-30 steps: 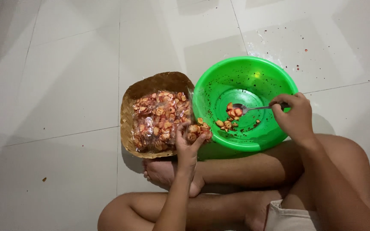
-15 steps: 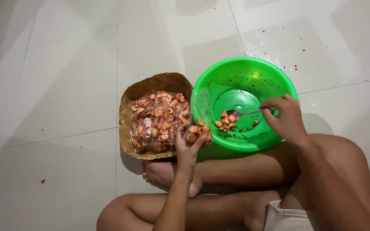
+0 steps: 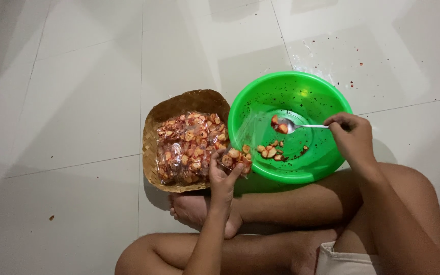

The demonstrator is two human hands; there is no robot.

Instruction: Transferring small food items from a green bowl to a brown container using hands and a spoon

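Bagging is in hand: chips are lifted on a spoon (image 3: 287, 126) pinched by the right hand (image 3: 351, 136) over the bowl (image 3: 260, 99); a small bag (image 3: 236, 157), apparently open, is pinched by the left hand (image 3: 222, 179); next, careful tipping into it is called for.

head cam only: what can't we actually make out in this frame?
- Small clear bag in the left hand: its mouth, open or sealed, is hidden by fingers and glare.
- Woven tray: its floor is covered by packed snack bags; their count is unreadable.
- Spoon handle end: buried in the right hand.
- Green bowl near rim: partly behind the bag and hand.
- Person's torso: cut off by the bottom edge.
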